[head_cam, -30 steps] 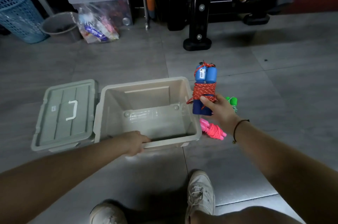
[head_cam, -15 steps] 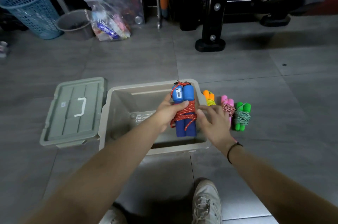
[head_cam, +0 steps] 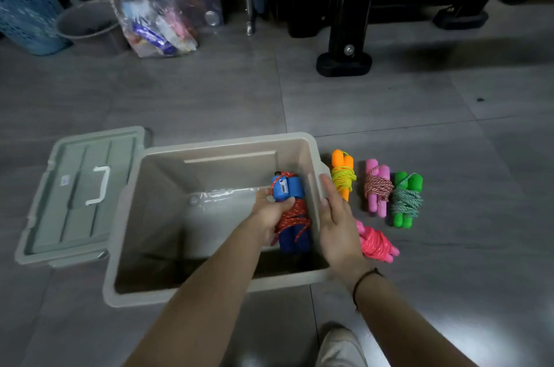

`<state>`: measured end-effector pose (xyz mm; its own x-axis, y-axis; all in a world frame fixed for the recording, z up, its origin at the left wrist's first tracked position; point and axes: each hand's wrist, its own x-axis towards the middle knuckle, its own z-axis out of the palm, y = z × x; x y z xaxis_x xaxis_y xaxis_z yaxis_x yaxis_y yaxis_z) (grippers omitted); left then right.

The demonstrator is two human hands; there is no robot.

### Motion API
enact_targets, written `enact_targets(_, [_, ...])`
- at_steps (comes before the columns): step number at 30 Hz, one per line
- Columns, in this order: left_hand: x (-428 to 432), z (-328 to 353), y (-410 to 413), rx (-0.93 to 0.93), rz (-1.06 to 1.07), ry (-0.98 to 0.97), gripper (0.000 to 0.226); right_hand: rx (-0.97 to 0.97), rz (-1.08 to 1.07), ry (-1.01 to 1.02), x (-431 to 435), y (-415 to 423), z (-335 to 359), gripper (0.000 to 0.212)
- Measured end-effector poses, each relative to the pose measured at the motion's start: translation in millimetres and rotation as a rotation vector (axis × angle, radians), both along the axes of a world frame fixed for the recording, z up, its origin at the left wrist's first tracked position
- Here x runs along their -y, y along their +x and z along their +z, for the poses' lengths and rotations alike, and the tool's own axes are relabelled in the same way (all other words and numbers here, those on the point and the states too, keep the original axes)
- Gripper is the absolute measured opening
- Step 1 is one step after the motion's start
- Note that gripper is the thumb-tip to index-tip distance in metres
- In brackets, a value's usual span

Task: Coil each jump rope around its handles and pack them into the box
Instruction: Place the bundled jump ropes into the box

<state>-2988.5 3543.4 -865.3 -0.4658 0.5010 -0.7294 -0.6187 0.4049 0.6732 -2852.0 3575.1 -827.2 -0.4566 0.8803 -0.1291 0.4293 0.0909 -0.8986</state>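
I am looking down at one box (head_cam: 227, 143) standing open on the floor (head_cam: 209, 102), with its one lid (head_cam: 75, 201) lying flat just to its left. I am counting five coiled jump ropes. Four are lying on the floor to the right of the box: an orange one (head_cam: 343, 176), a pale pink one (head_cam: 377, 186), a green one (head_cam: 406, 201) and a bright pink one (head_cam: 376, 243) nearer me. The fifth, the blue-handled rope (head_cam: 295, 216) wound in red cord, is sitting low inside the box against its right wall. My left hand (head_cam: 271, 210) is gripping it, thumb across the handles. Half a second ago both hands were on it up by the rim. Now my right hand (head_cam: 337, 225) is off it, fingers straight, lying along the box's right rim.
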Motion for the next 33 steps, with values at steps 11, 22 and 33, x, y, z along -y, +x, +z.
enact_targets(11, [-13, -69, -31, -0.206, -0.132, -0.258, 0.031, -0.202, 0.019, -0.137, -11, -9, -6, 0.039])
enact_targets(22, [5, -7, -41, -0.431, -0.959, -0.356, 0.069, -0.135, 0.088, -0.058, -5, -24, -7, 0.044])
enact_targets(33, [7, -12, -31, -0.217, -0.747, -0.182, 0.038, 0.746, 0.117, -0.033, -59, 70, -77, 0.093])
